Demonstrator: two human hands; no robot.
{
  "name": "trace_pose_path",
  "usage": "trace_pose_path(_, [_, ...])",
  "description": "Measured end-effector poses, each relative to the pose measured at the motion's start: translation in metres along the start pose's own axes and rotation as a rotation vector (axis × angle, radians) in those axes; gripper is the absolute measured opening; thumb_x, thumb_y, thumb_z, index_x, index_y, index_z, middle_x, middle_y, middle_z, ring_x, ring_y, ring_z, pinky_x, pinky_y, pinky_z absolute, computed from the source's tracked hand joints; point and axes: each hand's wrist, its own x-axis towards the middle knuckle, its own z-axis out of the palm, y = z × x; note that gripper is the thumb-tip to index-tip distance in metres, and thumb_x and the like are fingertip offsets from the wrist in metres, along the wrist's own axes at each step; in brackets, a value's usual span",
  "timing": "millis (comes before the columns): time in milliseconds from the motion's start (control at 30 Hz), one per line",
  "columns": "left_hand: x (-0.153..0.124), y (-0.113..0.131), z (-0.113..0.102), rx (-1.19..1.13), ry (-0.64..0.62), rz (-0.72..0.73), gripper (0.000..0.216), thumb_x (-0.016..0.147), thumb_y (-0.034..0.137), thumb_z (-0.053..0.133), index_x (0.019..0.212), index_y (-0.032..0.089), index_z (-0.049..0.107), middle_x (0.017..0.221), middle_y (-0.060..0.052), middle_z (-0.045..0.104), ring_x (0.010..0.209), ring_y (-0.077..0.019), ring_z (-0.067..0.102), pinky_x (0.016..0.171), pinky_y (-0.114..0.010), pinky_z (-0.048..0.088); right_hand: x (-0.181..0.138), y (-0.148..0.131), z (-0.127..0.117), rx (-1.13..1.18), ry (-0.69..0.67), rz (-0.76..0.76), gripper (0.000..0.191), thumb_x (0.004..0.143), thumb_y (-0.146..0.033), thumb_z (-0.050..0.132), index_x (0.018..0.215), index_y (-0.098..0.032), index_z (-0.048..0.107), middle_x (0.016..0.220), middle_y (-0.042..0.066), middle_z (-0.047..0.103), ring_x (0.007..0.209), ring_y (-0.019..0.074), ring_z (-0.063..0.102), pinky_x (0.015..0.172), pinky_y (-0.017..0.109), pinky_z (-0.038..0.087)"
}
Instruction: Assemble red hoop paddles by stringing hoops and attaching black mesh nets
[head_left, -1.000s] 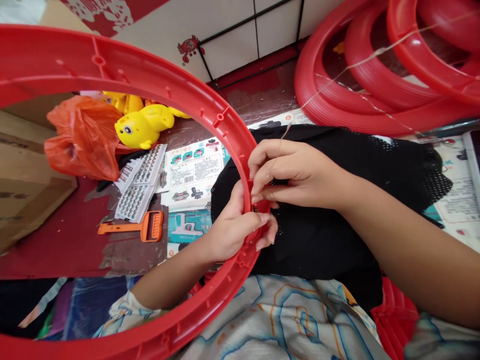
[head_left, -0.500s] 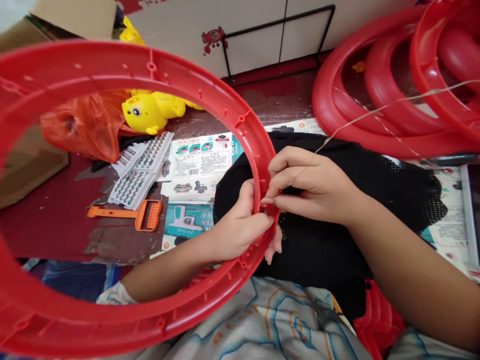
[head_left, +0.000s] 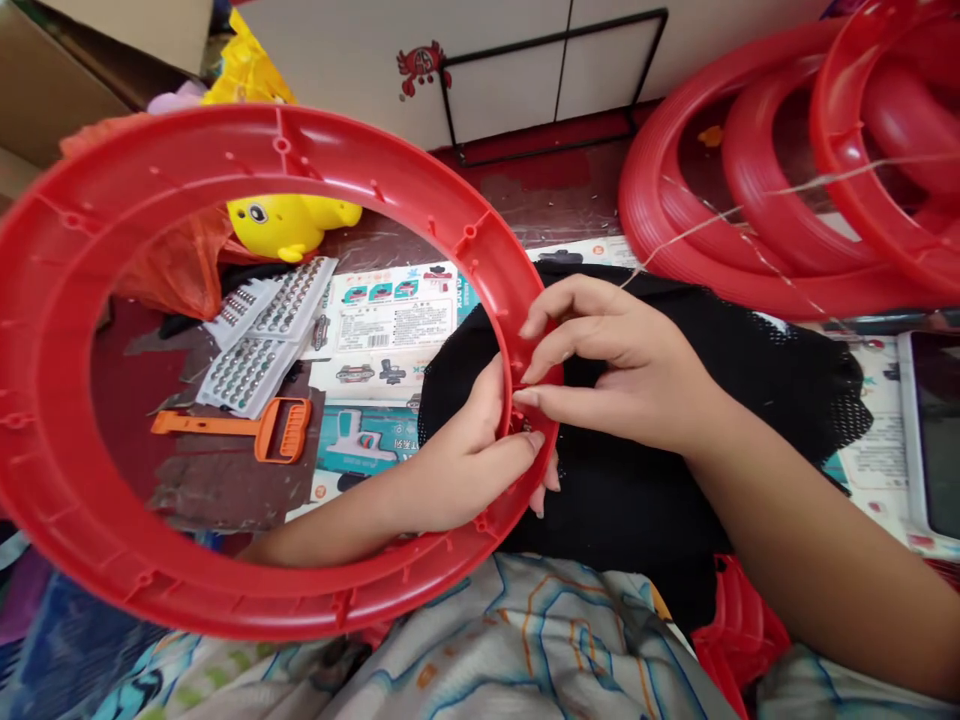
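Note:
A large red plastic ring (head_left: 281,150), its ribbed hollow side facing me, is tilted up over my lap. My left hand (head_left: 469,450) reaches through its opening and grips the right side, thumb pressed inside the channel and fingers behind. My right hand (head_left: 622,360) is at the same stretch of channel, thumb and middle fingertip nearly meeting there and index finger raised. A thin wire (head_left: 679,235) runs from behind the right hand's knuckles to the upper right. Its end between the fingertips is too small to make out clearly.
Several red rings (head_left: 652,220) are stacked at upper right. A yellow toy (head_left: 281,225), an orange plastic bag (head_left: 176,270), white trays of small metal balls (head_left: 251,365) and an orange handled part (head_left: 281,430) lie left. Black cloth (head_left: 622,510) covers printed cardboard (head_left: 375,320). A phone (head_left: 934,430) lies right.
The ring's far left side has swung, showing more of the whole ring. My right hand's fingers have spread slightly at the channel. My left hand keeps its grip.

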Motion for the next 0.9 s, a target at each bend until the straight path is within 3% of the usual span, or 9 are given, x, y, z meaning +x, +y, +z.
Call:
trace_pose_path(133, [-0.001,-0.001,0.001,0.05,0.013,-0.001,0.049,0.093,0.015,0.046,0.136,0.02,0.023,0.072,0.002,0.062,0.055,-0.012,0.06,0.056,-0.024,0.054,0.0,0.002,0.0,0.043,0.0,-0.019,0.005,0.078,-0.015,0.075,0.076,-0.013,0.071,0.101,0.006,0.065,0.092,0.0123,0.064,0.079,0.025,0.053])
trace_pose_path(267, [-0.003,-0.002,0.001,0.109,0.089,-0.05,0.062,0.091,0.014,0.049,0.144,0.023,0.018,0.071,0.003,0.061,0.058,-0.0135,0.061,0.058,-0.026,0.055,-0.001,0.009,0.0,0.095,-0.04,-0.025,0.005,0.077,-0.015,0.076,0.075,-0.014,0.072,0.089,0.002,0.065,0.084,0.0101,0.064,0.076,0.023,0.053])
trace_pose_path(333, [-0.004,-0.002,0.0,0.049,0.109,-0.055,0.064,0.092,0.024,0.053,0.146,0.025,0.019,0.074,0.002,0.062,0.059,-0.0136,0.06,0.056,-0.025,0.054,-0.001,0.015,0.0,0.148,-0.05,-0.022,0.005,0.077,-0.015,0.076,0.075,-0.014,0.072,0.084,0.001,0.063,0.08,0.0089,0.063,0.073,0.022,0.053])
trace_pose_path(433, [-0.003,-0.004,0.001,-0.041,0.151,-0.029,0.057,0.097,0.054,0.043,0.143,0.022,0.032,0.075,-0.002,0.064,0.057,-0.0137,0.059,0.053,-0.023,0.052,-0.001,0.022,0.001,0.243,-0.03,-0.006,0.007,0.076,-0.016,0.077,0.075,-0.013,0.071,0.086,0.001,0.062,0.077,0.0083,0.061,0.071,0.023,0.053])
trace_pose_path(500, [-0.002,-0.003,0.003,-0.036,0.209,-0.03,0.059,0.097,0.059,0.039,0.141,0.02,0.035,0.07,-0.002,0.065,0.054,-0.0139,0.06,0.051,-0.022,0.051,-0.001,0.025,0.003,0.277,-0.008,-0.016,0.007,0.076,-0.016,0.077,0.075,-0.013,0.071,0.088,0.001,0.062,0.079,0.0085,0.061,0.073,0.023,0.052])
trace_pose_path(667, [0.003,-0.002,0.01,-0.091,0.268,-0.014,0.06,0.095,0.049,0.053,0.147,0.025,0.031,0.078,-0.002,0.07,0.055,-0.0133,0.065,0.051,-0.021,0.055,-0.002,0.028,0.001,0.298,0.024,-0.075,0.006,0.076,-0.013,0.076,0.078,-0.013,0.071,0.094,0.002,0.063,0.087,0.0086,0.06,0.081,0.024,0.052])
trace_pose_path(833, [0.008,-0.001,0.012,-0.213,0.257,0.102,0.065,0.088,0.035,0.069,0.144,0.033,0.038,0.103,-0.001,0.071,0.08,-0.0155,0.073,0.078,-0.031,0.063,-0.003,0.029,-0.002,0.344,0.029,-0.092,0.007,0.077,-0.013,0.076,0.079,-0.012,0.069,0.095,0.002,0.063,0.089,0.0084,0.061,0.081,0.024,0.053])
trace_pose_path(900, [0.01,0.0,0.013,-0.261,0.243,0.109,0.066,0.084,0.033,0.073,0.141,0.034,0.039,0.107,0.0,0.07,0.083,-0.0177,0.074,0.08,-0.036,0.064,-0.003,0.028,-0.002,0.412,0.018,-0.077,0.007,0.078,-0.013,0.075,0.079,-0.011,0.068,0.096,0.002,0.063,0.09,0.0085,0.062,0.083,0.025,0.054])
